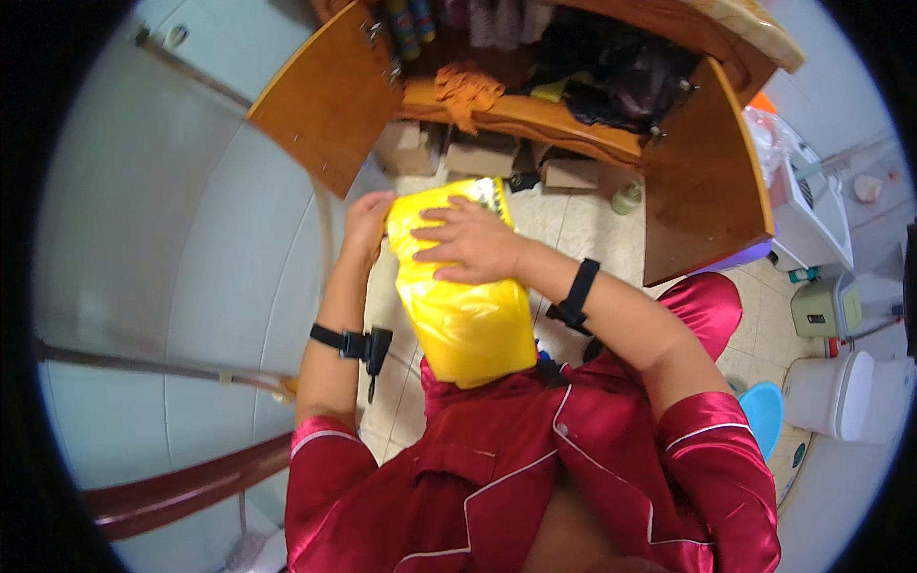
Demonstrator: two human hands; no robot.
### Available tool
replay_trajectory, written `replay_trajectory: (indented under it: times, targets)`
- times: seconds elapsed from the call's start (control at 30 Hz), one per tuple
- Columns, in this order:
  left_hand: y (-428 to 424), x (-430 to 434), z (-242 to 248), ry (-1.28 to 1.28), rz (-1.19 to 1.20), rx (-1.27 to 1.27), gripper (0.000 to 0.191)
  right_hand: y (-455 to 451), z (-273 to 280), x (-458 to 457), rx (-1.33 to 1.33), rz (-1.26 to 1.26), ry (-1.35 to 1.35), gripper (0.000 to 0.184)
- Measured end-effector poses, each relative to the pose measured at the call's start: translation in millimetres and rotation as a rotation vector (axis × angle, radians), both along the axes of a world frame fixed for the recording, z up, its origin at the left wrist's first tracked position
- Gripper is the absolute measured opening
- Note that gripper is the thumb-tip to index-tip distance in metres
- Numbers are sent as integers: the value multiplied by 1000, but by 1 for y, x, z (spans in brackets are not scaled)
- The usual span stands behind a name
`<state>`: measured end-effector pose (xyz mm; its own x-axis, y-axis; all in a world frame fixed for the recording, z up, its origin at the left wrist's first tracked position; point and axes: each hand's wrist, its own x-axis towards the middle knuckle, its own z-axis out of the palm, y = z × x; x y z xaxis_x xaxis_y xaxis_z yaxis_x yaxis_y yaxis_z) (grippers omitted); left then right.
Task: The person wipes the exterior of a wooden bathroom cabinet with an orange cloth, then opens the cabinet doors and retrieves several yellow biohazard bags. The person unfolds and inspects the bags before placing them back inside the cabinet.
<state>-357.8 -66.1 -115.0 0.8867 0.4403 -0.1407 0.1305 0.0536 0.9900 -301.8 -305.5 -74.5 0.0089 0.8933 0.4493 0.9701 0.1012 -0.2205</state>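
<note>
A yellow plastic package (pixel 473 322) rests upright or tilted on my lap, its near end against my red satin clothing. My left hand (pixel 369 223) grips its far left edge, the fingers partly hidden behind it. My right hand (pixel 473 243) lies flat on its upper face, fingers spread. A patterned strip shows at the package's far right corner. Beyond it stands an open wooden cabinet (pixel 530 118), with an orange cloth (pixel 466 93) hanging over its lower ledge and dark plastic bags (pixel 623 71) inside.
The left cabinet door (pixel 329 100) and right cabinet door (pixel 706 179) stand wide open on either side. Cardboard boxes (pixel 480 154) and a small green bottle (pixel 627 198) are on the tiled floor below. A blue basin (pixel 763 415) and a toilet (pixel 824 394) are at the right.
</note>
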Motion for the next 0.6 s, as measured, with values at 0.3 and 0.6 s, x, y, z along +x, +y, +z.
replay_trajectory:
  times: [0.3,0.6]
  targets:
    - [-72,-98,16,349,-192,-326,51,-6,1,0,4,-35,26,33]
    - [-88,-89,55,57,-170,-535,41,-35,13,-1,324,-494,386,62]
